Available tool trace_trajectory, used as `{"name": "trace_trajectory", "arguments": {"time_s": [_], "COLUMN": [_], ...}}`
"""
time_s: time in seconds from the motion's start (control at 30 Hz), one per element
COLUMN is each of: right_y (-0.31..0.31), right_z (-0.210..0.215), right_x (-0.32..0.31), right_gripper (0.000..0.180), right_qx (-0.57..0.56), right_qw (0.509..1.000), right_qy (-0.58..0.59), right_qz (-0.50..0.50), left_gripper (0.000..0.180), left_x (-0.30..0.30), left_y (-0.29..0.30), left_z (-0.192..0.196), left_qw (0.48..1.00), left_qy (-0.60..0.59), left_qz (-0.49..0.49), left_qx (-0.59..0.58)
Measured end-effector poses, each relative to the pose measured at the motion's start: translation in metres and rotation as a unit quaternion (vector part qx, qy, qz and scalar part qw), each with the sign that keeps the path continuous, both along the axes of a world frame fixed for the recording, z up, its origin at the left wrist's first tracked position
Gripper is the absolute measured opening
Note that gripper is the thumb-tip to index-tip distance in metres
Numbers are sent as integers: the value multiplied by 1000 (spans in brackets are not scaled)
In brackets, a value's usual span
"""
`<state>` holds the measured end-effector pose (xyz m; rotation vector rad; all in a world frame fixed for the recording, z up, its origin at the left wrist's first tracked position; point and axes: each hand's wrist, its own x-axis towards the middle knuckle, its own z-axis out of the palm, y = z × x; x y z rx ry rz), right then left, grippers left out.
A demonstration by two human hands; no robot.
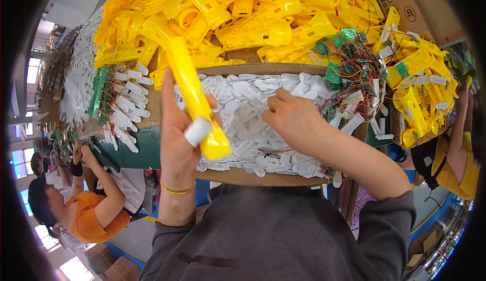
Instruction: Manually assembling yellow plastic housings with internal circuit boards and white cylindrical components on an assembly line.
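Observation:
My left hand point(178, 134) is closed around a long yellow plastic shell point(186, 76), held tilted above the near box. A short white piece point(197, 131) shows on the shell's lower part, beside my palm. Over the middle of the cardboard box point(248, 178), my right hand point(298, 124) reaches down with bent fingers drawn together. Its fingertips touch the heap of flat white plastic pieces point(240, 91). Whatever sits between those fingertips, if anything, is hidden.
Yellow shells point(268, 27) are piled high behind the box. Green circuit boards with wires and white parts point(349, 68) lie at right, more boards point(101, 91) at left. A box of wired yellow shells point(415, 103) stands far right. Co-workers point(96, 205) sit on both sides.

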<state>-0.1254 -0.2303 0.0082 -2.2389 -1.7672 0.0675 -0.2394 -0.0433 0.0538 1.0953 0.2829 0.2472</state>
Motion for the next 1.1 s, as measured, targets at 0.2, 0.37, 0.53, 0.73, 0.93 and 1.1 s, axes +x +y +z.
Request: {"name": "trace_trajectory", "arguments": {"time_s": [0.2, 0.37, 0.53, 0.73, 0.93, 1.1], "right_y": [2, 1, -11, -15, -17, -22], "right_z": [55, 36, 22, 19, 17, 27], "right_x": [-25, -52, -63, -70, -74, -52], "right_gripper": [9, 9, 10, 9, 9, 7], "right_qx": [80, 179, 216, 278, 289, 181], "right_qw": [884, 548, 574, 575, 572, 588], "right_qy": [453, 800, 754, 723, 725, 761], "right_qz": [-80, -169, -234, -264, -252, -204], "left_gripper": [45, 44, 43, 49, 46, 60], "left_x": [-17, -13, -14, -12, -17, -27], "left_y": [-19, -44, -52, -62, -67, -54], "left_z": [-30, -26, -34, -30, -38, -39], "left_qw": [975, 986, 984, 981, 986, 964], "left_qy": [60, 95, 88, 139, 107, 133], "left_qz": [-21, -51, -115, -132, -124, -223], "left_qx": [-213, -131, -102, -30, -15, -56]}}
